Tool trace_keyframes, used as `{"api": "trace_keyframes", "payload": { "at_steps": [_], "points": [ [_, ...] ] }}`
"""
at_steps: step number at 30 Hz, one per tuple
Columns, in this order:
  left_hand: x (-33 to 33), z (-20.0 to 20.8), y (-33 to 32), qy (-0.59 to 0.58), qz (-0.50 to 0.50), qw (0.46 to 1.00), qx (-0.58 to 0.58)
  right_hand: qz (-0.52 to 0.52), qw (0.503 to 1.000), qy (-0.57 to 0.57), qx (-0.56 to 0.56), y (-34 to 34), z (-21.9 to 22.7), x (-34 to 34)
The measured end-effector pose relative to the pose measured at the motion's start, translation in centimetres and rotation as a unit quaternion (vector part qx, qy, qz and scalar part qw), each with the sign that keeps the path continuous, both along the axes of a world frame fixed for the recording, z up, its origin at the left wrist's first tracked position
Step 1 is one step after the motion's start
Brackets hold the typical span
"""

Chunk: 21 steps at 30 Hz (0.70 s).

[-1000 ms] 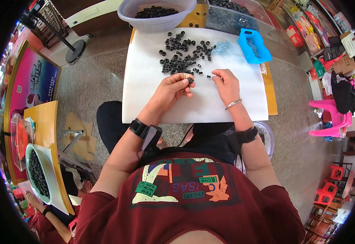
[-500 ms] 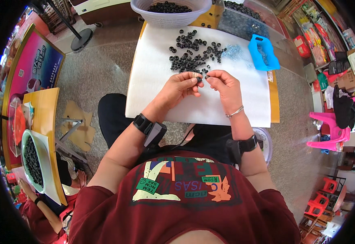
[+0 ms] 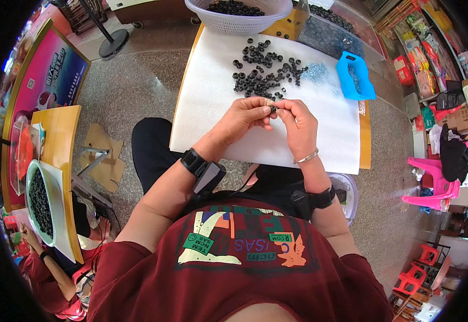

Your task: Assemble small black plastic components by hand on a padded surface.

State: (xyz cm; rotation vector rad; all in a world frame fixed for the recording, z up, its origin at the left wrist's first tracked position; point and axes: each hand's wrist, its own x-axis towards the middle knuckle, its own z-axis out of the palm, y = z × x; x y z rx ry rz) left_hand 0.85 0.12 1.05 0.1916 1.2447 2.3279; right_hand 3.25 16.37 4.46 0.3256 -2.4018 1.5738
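Observation:
Between the thumb and forefinger of my left hand [image 3: 247, 117] is a small black round part [image 3: 273, 108]. My right hand [image 3: 301, 126] is closed in a pinch right against that part, and its fingertips hide whatever they grip. Both hands meet over the white sheet [image 3: 234, 137] on the table. Just beyond them lies a loose pile of similar black parts [image 3: 258, 83]. To the right of the pile, small clear bluish pieces [image 3: 318, 73] are scattered.
A blue tray [image 3: 363, 91] with small pieces stands at the sheet's right edge. Behind are a pale basket [image 3: 239, 24] and a clear bin [image 3: 333, 40], both with black parts. At left, another person's hand [image 3: 30, 236] is near a bowl [image 3: 51, 236] of black parts.
My right hand has moved in to the left hand, closing the gap between their fingertips at the black part. The whole view has shifted slightly.

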Motion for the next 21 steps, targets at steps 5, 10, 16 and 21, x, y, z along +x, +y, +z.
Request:
{"api": "trace_keyframes", "payload": {
  "at_steps": [5, 10, 16, 21],
  "points": [
    [0.0, -0.2, 0.2, 0.014, 0.013, 1.000, -0.016, -0.003, 0.994, 0.076, 0.080, 0.0, -0.7, -0.1],
    [-0.1, -0.8, 0.2, 0.069, 0.023, 0.997, -0.041, 0.007, 0.971, 0.157, 0.181, 0.1, -0.4, -0.1],
    [-0.1, -0.3, 0.1, 0.058, 0.010, 0.996, -0.064, 0.006, 0.963, 0.172, 0.207, 0.0, -0.7, -0.2],
    [0.1, -0.4, 0.2, 0.064, -0.009, 0.995, -0.082, 0.019, 0.957, 0.202, 0.206, -0.1, -1.4, -0.2]
  ]
}}
